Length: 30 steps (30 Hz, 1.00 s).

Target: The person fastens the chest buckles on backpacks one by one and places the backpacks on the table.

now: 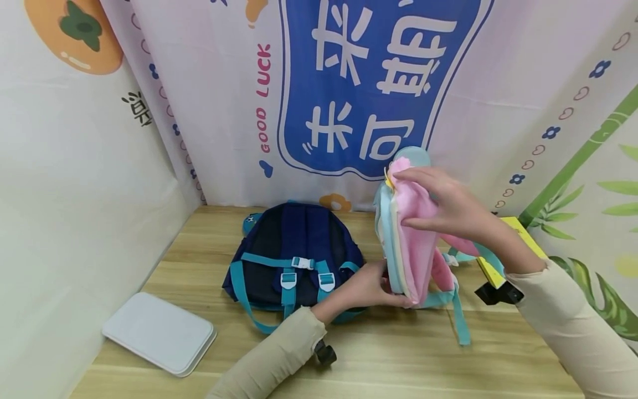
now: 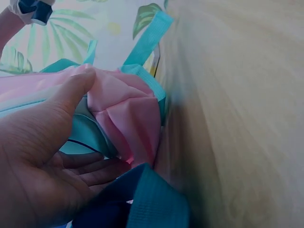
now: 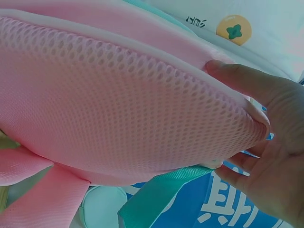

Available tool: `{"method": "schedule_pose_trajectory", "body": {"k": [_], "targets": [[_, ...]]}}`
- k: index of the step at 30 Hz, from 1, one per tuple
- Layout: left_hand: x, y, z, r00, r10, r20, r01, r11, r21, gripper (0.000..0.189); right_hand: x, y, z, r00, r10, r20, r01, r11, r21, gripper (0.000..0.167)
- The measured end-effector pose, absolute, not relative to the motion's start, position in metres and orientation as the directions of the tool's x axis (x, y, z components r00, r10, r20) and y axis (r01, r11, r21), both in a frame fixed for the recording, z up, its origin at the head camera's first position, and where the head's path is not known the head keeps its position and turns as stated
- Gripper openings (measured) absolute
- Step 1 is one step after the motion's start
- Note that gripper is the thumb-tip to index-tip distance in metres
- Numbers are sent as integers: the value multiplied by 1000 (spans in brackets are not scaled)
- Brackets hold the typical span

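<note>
A small pink and light-blue backpack (image 1: 416, 244) stands upright on the wooden table, seen from its side in the head view. My right hand (image 1: 443, 202) grips its top end, thumb on the pink side and fingers round the far side. Low at the bottom corner, my left hand (image 1: 366, 288) holds the bag between thumb and fingers. In the right wrist view, the bag's pink mesh back (image 3: 133, 109) fills much of the picture. Teal straps (image 1: 461, 318) trail from it onto the table at right. The left wrist view has the pink bottom (image 2: 130, 118) close beside the tabletop.
A navy backpack with teal straps (image 1: 309, 238) lies just left of the pink one, near my left forearm. A flat white case (image 1: 159, 332) rests at the table's left. Behind the right wrist stands a yellow box (image 1: 523, 238). A printed cloth (image 1: 234, 111) hangs along the back.
</note>
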State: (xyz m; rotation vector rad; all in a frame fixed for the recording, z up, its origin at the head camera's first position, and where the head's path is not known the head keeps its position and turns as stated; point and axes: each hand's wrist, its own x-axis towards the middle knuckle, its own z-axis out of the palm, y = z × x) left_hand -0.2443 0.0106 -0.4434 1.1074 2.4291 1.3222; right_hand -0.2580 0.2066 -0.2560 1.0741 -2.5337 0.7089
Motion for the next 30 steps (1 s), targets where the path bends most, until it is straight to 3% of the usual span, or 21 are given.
{"method": "schedule_pose_trajectory", "body": {"k": [8,16,23,30], "targets": [[-245,-7,-425,-773,608,182,485,381,787,65,-259,203,-258,-684,-581,442,-725,608,-323,88],[-252,-29,-375,-826,445,346,512,336,790,88,-260,199,-259,-683,-597,420,-729,598,-335,90],[-258,-43,-331,-802,330,499,594,345,726,89,-263,193,-261,-671,-623,402,-741,577,-343,93],[-266,-48,-309,-734,385,559,675,326,662,80,-262,185,-263,-665,-641,383,-747,559,-361,95]]}}
